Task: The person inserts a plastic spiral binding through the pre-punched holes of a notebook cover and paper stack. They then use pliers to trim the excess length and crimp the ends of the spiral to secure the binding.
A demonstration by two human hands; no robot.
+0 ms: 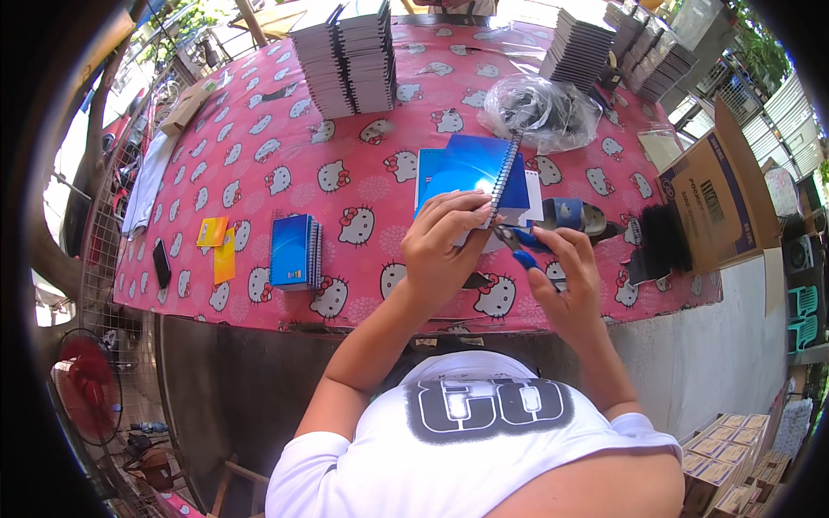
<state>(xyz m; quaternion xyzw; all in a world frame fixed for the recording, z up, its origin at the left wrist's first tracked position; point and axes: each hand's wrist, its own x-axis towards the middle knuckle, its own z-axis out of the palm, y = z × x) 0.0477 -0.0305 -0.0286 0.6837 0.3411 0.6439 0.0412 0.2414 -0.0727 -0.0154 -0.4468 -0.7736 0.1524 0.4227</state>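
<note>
A blue-covered spiral notebook (pixel 471 166) lies slanted at the table's middle, its wire binding along the right edge. My left hand (pixel 442 235) is closed on its near end, by the bottom of the wire. Blue-handled pliers (pixel 523 245) are in my right hand (pixel 570 274), the fingers round the handles. Their jaws touch or nearly touch the end of the wire; my fingers partly hide that spot. More blue notebooks and white pages show beneath the held one. To the left sits a small stack of blue spiral notebooks (pixel 294 252).
Tall notebook stacks (pixel 350 65) stand at the back, more at the far right (pixel 577 50). A clear plastic bag (pixel 544 112) holds dark coils. Black wire coils (pixel 661 246) lie beside a cardboard box (pixel 721 194). Yellow-orange booklets (pixel 223 255) and a phone (pixel 161 263) are left.
</note>
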